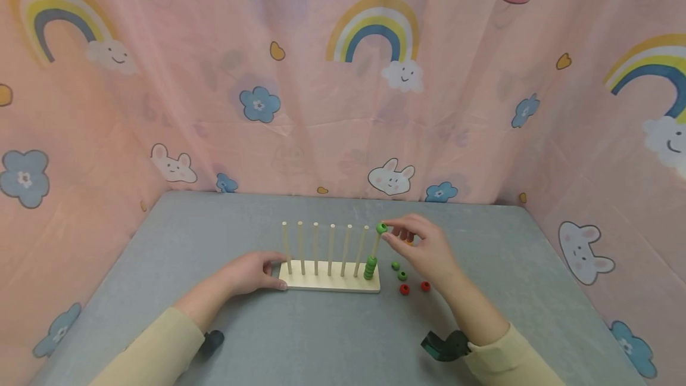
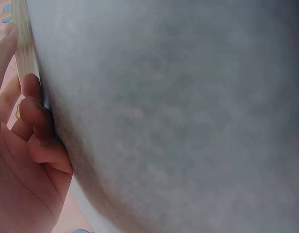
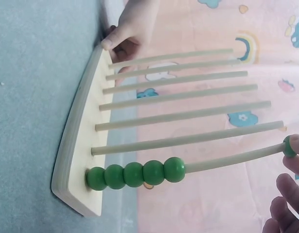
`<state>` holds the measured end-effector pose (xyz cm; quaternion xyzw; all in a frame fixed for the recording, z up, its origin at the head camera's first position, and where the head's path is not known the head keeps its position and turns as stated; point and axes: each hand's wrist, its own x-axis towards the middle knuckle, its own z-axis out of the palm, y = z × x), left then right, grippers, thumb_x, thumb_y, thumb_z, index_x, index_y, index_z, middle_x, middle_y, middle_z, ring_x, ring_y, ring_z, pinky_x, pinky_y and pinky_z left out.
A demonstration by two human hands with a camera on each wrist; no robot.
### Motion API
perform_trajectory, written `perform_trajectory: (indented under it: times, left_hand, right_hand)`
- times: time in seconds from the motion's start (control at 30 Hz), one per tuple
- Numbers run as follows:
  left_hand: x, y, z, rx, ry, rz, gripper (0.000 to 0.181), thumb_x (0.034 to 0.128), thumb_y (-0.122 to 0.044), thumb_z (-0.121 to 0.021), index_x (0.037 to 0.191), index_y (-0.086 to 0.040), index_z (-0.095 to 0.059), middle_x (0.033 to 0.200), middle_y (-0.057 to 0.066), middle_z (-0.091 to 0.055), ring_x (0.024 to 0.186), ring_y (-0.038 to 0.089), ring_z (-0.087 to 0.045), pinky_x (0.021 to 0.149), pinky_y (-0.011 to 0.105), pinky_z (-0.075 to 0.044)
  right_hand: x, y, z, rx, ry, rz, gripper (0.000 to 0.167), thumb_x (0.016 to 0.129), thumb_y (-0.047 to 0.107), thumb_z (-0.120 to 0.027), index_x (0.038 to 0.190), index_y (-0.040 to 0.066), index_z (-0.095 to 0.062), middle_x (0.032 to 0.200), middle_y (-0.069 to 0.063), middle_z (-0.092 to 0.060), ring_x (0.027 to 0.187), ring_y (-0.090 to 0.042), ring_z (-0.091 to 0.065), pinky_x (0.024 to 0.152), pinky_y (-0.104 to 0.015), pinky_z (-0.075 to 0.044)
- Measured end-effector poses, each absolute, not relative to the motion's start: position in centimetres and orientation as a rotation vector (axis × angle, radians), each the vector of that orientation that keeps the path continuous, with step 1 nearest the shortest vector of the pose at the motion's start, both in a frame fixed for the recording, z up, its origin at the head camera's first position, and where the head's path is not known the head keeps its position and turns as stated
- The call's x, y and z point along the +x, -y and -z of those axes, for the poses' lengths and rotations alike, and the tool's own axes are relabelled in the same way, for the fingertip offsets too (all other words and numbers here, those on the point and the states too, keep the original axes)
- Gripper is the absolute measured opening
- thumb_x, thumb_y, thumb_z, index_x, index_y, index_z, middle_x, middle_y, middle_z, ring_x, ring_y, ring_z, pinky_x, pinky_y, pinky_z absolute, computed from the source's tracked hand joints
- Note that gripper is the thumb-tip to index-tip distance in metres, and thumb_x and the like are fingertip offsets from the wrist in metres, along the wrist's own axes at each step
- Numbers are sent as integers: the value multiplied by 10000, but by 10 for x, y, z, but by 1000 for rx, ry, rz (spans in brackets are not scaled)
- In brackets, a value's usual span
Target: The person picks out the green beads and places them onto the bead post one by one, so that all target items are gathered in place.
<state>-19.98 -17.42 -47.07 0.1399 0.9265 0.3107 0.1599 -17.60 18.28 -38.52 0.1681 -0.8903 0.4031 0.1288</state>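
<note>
A wooden peg board (image 1: 327, 283) with a row of upright pegs stands on the table. My left hand (image 1: 249, 273) grips its left end, thumb at the front edge and fingers at the back. Several green beads (image 3: 134, 174) are stacked at the bottom of the rightmost peg. Between thumb and fingers my right hand (image 1: 429, 252) pinches another green bead (image 1: 382, 228) at the top of that same peg. In the right wrist view the peg's tip meets this bead; whether it is inside the hole is hidden. The other pegs carry no beads.
Right of the board lie two loose green beads (image 1: 402, 276) and two red beads (image 1: 404, 289). Something orange (image 1: 409, 243) shows partly behind the right hand. A pink patterned curtain (image 1: 321, 136) surrounds the grey table (image 1: 321, 338) at the back and sides.
</note>
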Motion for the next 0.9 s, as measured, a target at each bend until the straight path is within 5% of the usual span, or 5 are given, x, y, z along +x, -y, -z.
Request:
perform_trajectory:
  times: [0.9]
  left_hand:
    - [-200, 174, 470, 397, -2654, -876, 598, 757, -377, -859, 1279, -161, -664, 718, -3, -509, 647, 141, -448, 593, 319, -332]
  right_hand:
    - [-177, -182, 413, 469, 2807, -1063, 190, 880, 230, -773, 1063, 177, -775, 898, 84, -612, 839, -146, -520, 715, -328, -460]
